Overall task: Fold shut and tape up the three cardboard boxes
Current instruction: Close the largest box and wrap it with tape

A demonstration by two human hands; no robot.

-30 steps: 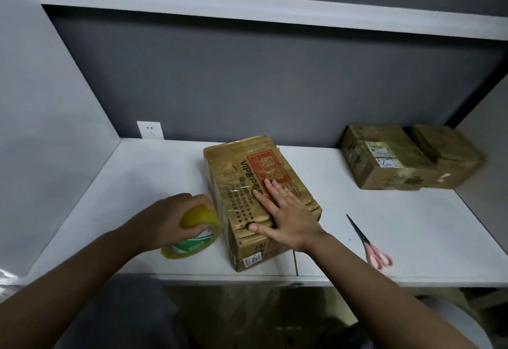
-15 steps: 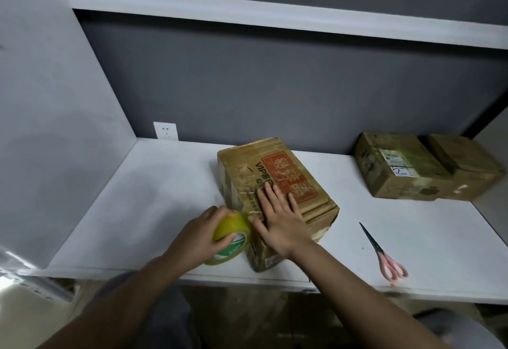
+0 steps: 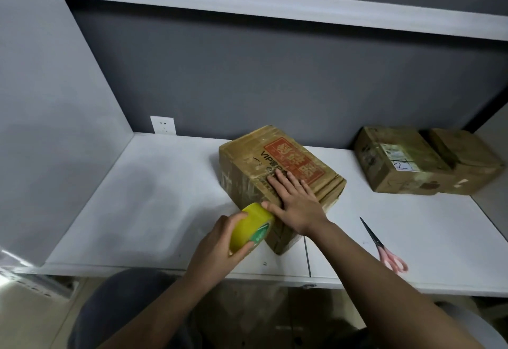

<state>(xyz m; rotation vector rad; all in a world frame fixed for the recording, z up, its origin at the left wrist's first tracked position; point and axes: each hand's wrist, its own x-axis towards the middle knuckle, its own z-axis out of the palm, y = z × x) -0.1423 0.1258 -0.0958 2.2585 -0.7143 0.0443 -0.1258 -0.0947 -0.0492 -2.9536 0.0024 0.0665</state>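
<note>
On the white counter [image 3: 154, 211] the box with the red printed label [image 3: 277, 175] lies near the middle, its flaps folded down. The right hand [image 3: 295, 203] lies flat on its top, fingers [image 3: 283, 181] straight and spread, pressing the cardboard near the near-left edge. The left hand [image 3: 220, 241] grips a yellow roll of tape [image 3: 251, 225], fingers curled round it, and holds it against the box's near-left corner just beside the right thumb. Whether a strip has already been pulled across the seam cannot be told; glossy patches on the top may be older tape.

At the far right two more cardboard boxes, the one with the white label [image 3: 395, 161] and the plain one [image 3: 467, 161] beside it, sit touching each other, flaps down and with a sheen of tape over them. They look closed and likely done, though that is a judgement from a distance.

A pair of pink-handled scissors [image 3: 383, 247] lies on the counter to the right of the middle box, apart from it and untouched.

So the work appears to be on the last box: taping is under way there, with the strip yet to be run, pressed and cut.
</note>
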